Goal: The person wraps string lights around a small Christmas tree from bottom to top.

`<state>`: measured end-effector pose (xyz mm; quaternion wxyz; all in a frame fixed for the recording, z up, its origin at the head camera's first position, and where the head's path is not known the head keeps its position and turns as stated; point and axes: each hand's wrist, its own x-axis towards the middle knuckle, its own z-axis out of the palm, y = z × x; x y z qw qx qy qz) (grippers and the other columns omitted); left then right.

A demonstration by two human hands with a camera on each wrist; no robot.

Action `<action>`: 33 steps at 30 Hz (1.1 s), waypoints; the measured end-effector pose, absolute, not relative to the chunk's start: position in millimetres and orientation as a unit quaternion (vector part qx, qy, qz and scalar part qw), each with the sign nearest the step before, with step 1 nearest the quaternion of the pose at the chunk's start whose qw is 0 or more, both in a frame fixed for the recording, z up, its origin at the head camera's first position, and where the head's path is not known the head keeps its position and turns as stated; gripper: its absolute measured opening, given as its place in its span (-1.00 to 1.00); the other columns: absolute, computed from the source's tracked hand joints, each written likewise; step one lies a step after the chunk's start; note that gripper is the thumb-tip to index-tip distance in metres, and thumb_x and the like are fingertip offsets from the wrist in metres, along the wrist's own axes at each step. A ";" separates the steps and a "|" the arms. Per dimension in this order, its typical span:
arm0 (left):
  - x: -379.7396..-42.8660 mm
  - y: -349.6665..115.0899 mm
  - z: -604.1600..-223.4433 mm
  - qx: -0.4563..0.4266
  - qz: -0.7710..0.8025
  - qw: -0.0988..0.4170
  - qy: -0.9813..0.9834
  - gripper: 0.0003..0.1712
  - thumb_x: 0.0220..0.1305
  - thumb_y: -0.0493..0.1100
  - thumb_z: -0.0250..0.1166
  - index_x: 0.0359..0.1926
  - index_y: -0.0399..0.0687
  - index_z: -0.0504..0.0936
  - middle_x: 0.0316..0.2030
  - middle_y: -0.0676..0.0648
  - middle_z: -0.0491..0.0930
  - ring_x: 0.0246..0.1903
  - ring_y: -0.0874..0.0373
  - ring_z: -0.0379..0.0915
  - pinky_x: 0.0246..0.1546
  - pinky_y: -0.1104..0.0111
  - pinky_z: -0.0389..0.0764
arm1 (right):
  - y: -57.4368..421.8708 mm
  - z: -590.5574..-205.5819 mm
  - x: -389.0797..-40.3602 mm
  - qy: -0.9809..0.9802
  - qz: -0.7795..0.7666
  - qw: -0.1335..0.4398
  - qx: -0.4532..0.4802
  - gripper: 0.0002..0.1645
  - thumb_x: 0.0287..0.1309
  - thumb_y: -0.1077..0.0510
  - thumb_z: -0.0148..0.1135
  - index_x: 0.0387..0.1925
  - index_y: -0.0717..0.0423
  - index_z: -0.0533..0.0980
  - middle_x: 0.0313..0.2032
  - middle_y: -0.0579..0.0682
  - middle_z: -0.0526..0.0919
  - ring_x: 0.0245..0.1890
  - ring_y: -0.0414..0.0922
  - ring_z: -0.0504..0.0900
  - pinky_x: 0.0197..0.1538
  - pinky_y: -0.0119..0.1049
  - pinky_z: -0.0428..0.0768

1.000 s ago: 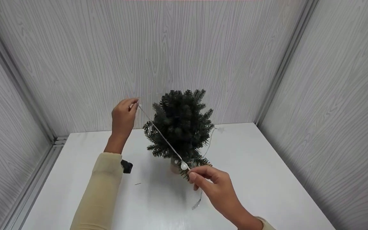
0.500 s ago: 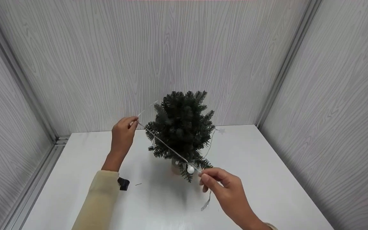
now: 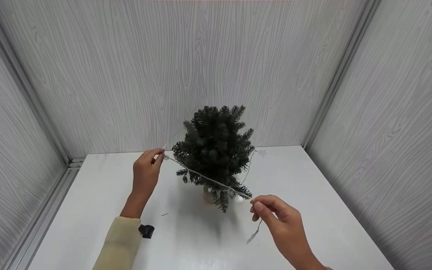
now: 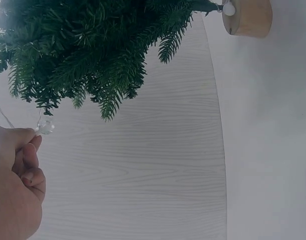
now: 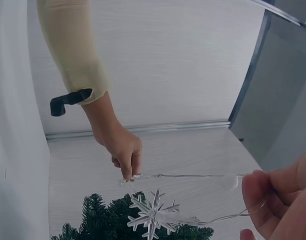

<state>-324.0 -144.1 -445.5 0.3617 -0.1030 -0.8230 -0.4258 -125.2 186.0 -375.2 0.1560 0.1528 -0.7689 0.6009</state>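
Garland of thin wire and clear ornaments (image 3: 208, 179) runs through the middle of the head view, its stretched span crossing in front of the lower branches of the small green tree (image 3: 216, 150). Its long axis slopes from the left hand (image 3: 146, 168), left of centre, down to the right hand (image 3: 281, 219) at lower right. In the right wrist view the same span lies nearly level. Below the right hand, a short tail with a clear, flat piece (image 3: 253, 237) dangles toward the lower left.

Each hand pinches the wire between thumb and forefinger, with no visible gap at the tips.

At right of the tree, the head view shows a clear star (image 3: 263, 153) on another length of wire. Only the right wrist view plainly shows the clear snowflake (image 5: 153, 215), at bottom centre, and it also catches the black clip (image 5: 68, 101) at the left sleeve's cuff. The left wrist view, turned sideways, gives a clear bead (image 4: 46, 126) just beside the left fingertips, and the tree's round wooden base (image 4: 255, 17) at upper right with a white ball (image 4: 229, 9) against it.
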 end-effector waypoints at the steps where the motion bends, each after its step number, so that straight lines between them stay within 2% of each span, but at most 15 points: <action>1: -322.5 -142.7 -446.4 -0.104 -0.426 0.360 -0.823 -0.82 0.36 -0.30 0.33 -0.05 -0.23 0.74 -0.17 -0.13 0.73 -0.35 0.12 0.52 -0.37 0.38 0.49 | 188.0 -375.0 -124.9 -0.769 0.601 0.162 0.148 -0.90 0.36 0.26 0.24 -0.18 0.12 0.65 -0.33 0.01 0.70 -0.38 -0.10 0.69 -0.16 -0.33 0.67; 5: -316.8 -137.5 -451.0 -0.107 -0.426 0.358 -0.824 -0.81 0.33 -0.31 0.35 -0.06 -0.19 0.75 -0.18 -0.10 0.73 -0.41 0.17 0.44 -0.42 0.46 0.42 | 196.1 -373.3 -123.8 -0.768 0.601 0.179 0.130 -0.91 0.36 0.26 0.25 -0.19 0.15 0.65 -0.34 -0.01 0.70 -0.38 -0.10 0.69 -0.15 -0.34 0.67; 12: -304.7 -128.7 -453.4 -0.127 -0.431 0.358 -0.819 -0.83 0.33 -0.32 0.36 -0.08 -0.17 0.75 -0.20 -0.07 0.73 -0.42 0.20 0.41 -0.42 0.42 0.41 | 212.2 -369.7 -124.4 -0.751 0.617 0.203 0.121 -0.91 0.35 0.30 0.25 -0.18 0.27 0.63 -0.35 0.05 0.69 -0.36 -0.11 0.68 -0.14 -0.36 0.68; 19: -303.0 -116.2 -465.0 -0.170 -0.414 0.359 -0.819 -0.86 0.30 -0.32 0.38 -0.13 -0.16 0.75 -0.20 -0.04 0.73 -0.34 0.20 0.52 -0.35 0.35 0.51 | 233.4 -368.6 -127.4 -0.726 0.644 0.220 0.098 -0.83 0.36 0.31 0.23 -0.13 0.39 0.59 -0.32 0.14 0.67 -0.34 -0.10 0.67 -0.12 -0.35 0.67; 28: -302.3 -106.6 -470.1 -0.202 -0.381 0.375 -0.821 -0.85 0.27 -0.27 0.41 -0.13 -0.08 0.74 -0.19 -0.03 0.70 -0.26 0.17 0.57 -0.33 0.30 0.58 | 248.9 -366.6 -132.9 -0.718 0.651 0.240 0.055 -0.79 0.35 0.27 0.27 -0.13 0.41 0.58 -0.32 0.13 0.66 -0.35 -0.08 0.66 -0.08 -0.35 0.66; 33: -300.4 -100.5 -468.3 -0.205 -0.355 0.375 -0.831 -0.79 0.27 -0.26 0.41 -0.07 -0.13 0.74 -0.15 -0.10 0.65 -0.17 0.08 0.60 -0.27 0.26 0.66 | 254.5 -365.2 -137.5 -0.718 0.653 0.239 0.039 -0.78 0.35 0.26 0.26 -0.12 0.40 0.58 -0.31 0.15 0.65 -0.34 -0.08 0.65 -0.06 -0.36 0.65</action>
